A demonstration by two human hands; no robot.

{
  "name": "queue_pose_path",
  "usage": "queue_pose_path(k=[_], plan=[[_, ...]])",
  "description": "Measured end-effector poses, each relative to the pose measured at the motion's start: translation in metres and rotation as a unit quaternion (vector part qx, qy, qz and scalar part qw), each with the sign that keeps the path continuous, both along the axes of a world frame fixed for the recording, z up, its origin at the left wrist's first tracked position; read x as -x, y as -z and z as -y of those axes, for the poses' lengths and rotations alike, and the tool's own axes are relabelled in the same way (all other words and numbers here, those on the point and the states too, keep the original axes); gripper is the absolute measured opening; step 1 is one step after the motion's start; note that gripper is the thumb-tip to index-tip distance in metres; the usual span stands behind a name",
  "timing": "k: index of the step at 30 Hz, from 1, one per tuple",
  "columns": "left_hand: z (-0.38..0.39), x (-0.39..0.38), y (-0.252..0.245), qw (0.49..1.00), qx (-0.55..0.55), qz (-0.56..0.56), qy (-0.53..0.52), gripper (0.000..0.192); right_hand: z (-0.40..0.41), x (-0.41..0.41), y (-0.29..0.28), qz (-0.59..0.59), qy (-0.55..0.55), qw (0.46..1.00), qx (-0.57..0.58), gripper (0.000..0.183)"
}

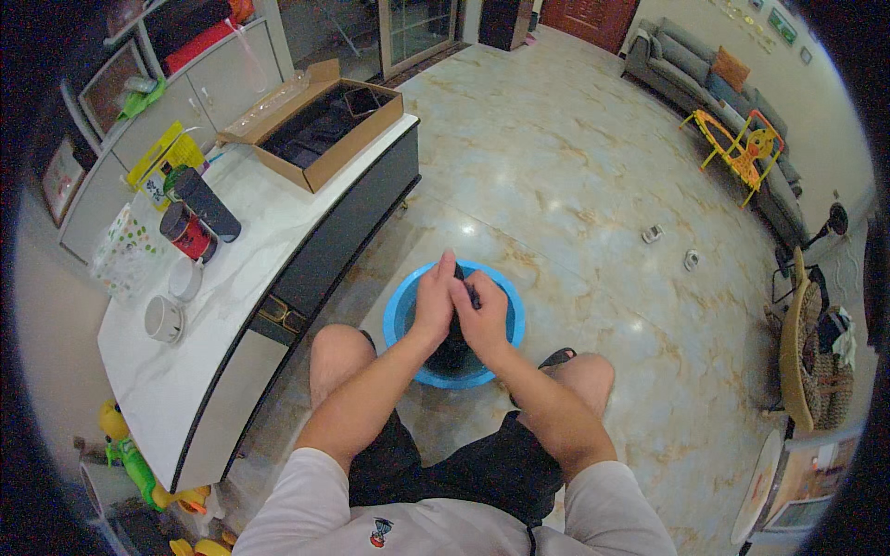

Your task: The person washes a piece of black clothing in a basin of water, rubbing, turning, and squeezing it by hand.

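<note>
Both hands meet over a blue plastic basin (514,295) on the floor between my knees. Black cloth (453,347) hangs from my grip down into the basin. My left hand (434,299) is closed around one part of it, thumb pointing away from me. Pressed close beside it, my right hand (487,313) grips another part, with a dark fold showing at its knuckles. The fingers partly hide the cloth. What lies at the bottom of the basin is too dark to tell.
At the left stands a white-topped low cabinet (257,229) with an open cardboard box (316,182), a dark bottle (208,205), a red canister (188,233) and a white cup (164,320). A grey sofa (678,59), a yellow child's chair (747,163) and a wicker chair (799,354) are to the right.
</note>
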State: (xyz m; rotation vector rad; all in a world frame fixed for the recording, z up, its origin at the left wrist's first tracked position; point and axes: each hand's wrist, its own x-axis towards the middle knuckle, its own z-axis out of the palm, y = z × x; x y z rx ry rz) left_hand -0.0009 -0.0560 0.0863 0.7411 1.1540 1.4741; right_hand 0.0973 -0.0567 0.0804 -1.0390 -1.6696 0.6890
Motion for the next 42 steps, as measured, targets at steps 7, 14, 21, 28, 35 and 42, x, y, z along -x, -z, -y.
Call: queue_pose_path(k=[7, 14, 21, 28, 35, 42], plan=[[0.000, -0.004, 0.020, 0.997, -0.037, -0.062, 0.022, 0.041, -0.008, -0.003, -0.007, -0.010, 0.025, 0.999, 0.024, 0.027], [0.020, -0.017, 0.003, 0.990, -0.052, -0.088, 0.102, 0.047, -0.034, -0.013, -0.006, -0.115, 0.106, 0.983, 0.098, 0.036], [0.014, -0.016, 0.003, 0.995, -0.036, -0.043, 0.078, 0.046, -0.025, -0.010, 0.002, -0.120, 0.113, 0.982, 0.090, 0.036], [0.003, -0.003, 0.002, 0.999, -0.024, -0.021, 0.006, 0.041, 0.003, 0.001, -0.002, 0.011, 0.022, 1.000, -0.003, 0.026], [0.001, 0.005, 0.015, 0.999, 0.004, 0.031, 0.008, 0.045, 0.008, 0.004, -0.006, 0.018, 0.005, 0.999, -0.046, 0.024], [0.009, -0.009, 0.003, 0.995, -0.002, 0.069, 0.068, 0.042, -0.023, -0.007, 0.000, -0.052, 0.094, 0.994, 0.018, 0.033]])
